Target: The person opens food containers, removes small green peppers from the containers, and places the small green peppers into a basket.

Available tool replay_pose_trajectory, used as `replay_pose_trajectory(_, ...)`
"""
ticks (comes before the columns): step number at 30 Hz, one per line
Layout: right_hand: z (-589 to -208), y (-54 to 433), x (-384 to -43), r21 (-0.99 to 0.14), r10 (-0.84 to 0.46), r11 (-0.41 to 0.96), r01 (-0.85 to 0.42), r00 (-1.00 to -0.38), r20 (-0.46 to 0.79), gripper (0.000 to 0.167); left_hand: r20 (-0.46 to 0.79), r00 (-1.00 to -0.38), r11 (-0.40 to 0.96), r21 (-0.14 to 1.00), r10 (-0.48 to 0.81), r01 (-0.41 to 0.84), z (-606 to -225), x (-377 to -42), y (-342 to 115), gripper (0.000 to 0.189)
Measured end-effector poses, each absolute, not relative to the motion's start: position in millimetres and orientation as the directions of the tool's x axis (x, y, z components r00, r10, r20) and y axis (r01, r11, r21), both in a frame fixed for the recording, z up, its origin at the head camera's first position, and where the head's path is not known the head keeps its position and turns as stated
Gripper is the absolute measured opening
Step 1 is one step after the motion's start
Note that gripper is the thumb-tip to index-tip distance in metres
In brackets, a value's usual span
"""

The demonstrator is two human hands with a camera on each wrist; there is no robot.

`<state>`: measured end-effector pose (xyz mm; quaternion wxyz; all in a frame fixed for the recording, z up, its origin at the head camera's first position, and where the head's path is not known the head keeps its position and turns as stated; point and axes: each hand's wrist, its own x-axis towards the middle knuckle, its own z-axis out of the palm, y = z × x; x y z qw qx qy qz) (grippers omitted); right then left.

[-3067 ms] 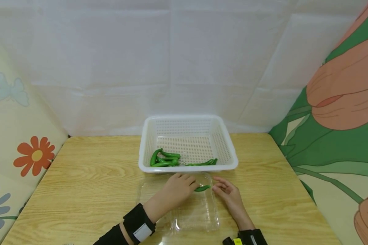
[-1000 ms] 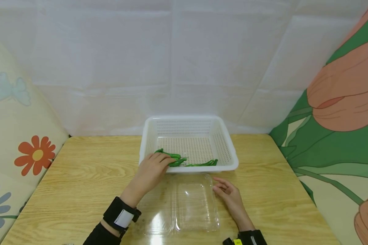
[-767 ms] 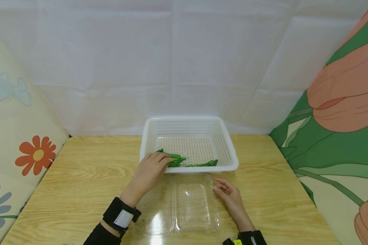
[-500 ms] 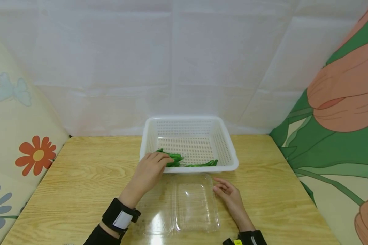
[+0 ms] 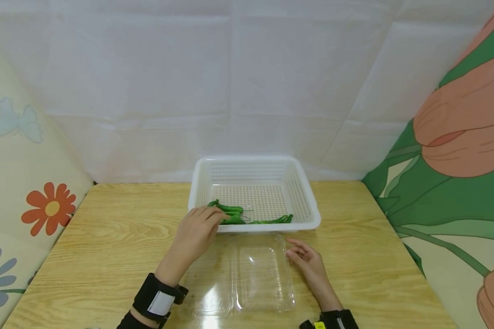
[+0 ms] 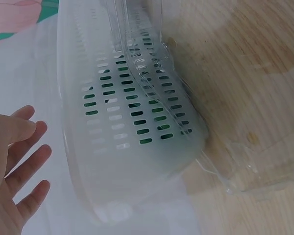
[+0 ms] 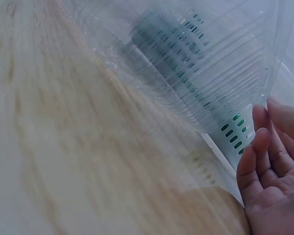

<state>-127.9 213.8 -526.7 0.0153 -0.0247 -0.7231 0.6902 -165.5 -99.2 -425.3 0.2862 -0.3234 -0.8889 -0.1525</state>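
Observation:
My left hand (image 5: 195, 230) reaches over the front left rim of a white perforated basket (image 5: 313, 201). Its fingertips are beside a green chili pepper (image 5: 233, 220) lying in the basket; in the left wrist view the fingers (image 6: 32, 164) look loosely spread, with no pepper visible in them. More green peppers (image 5: 230, 207) lie around that one. In front of the basket lies a clear plastic clamshell container (image 5: 261, 274), unfolded flat. My right hand (image 5: 310, 265) pinches its right edge between thumb and index finger, as the right wrist view shows.
A few peppers (image 5: 273, 220) lie along the basket's front right inside. Everything stands on a wooden table (image 5: 127, 219). Behind the basket hangs a white cloth (image 5: 230, 91); floral panels (image 5: 448, 205) flank the table.
The left hand has moved from over the clear container to the basket, and a pepper it carried now lies there. Lately it draws slightly back left. The right hand stays put.

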Motion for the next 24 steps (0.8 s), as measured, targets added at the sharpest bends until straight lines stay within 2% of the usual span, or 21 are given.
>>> replay_pose_trajectory(8, -524, 213, -128, -0.999, 0.057, 0.034, 0.021, -0.998, -0.019, 0.036, 0.624, -0.651, 0.768, 0.123, 0.432, 0.628, -431, -150, -113, 0.023)
replay_pose_trajectory(16, -529, 212, -130, -0.999, 0.041, -0.022, -0.036, -0.999, 0.035, 0.033, 0.669, -0.62, 0.771, 0.109, 0.409, 0.627, -439, -135, -129, 0.023)
replay_pose_trajectory(19, -530, 212, -131, -0.998, 0.042, -0.039, -0.042, -0.998, 0.04, 0.032, 0.668, -0.627, 0.778, 0.115, 0.4, 0.618, -441, -130, -138, 0.022)
replay_pose_trajectory(22, -529, 212, -131, -0.995, 0.052, -0.096, -0.028, -0.998, 0.023, 0.027, 0.655, -0.646, 0.794, 0.115, 0.391, 0.597, -443, -125, -149, 0.018)
replay_pose_trajectory(24, -528, 211, -129, -0.987, 0.057, -0.159, -0.019, -0.998, 0.01, 0.023, 0.654, -0.654, 0.808, 0.11, 0.379, 0.578, -445, -123, -156, 0.028)
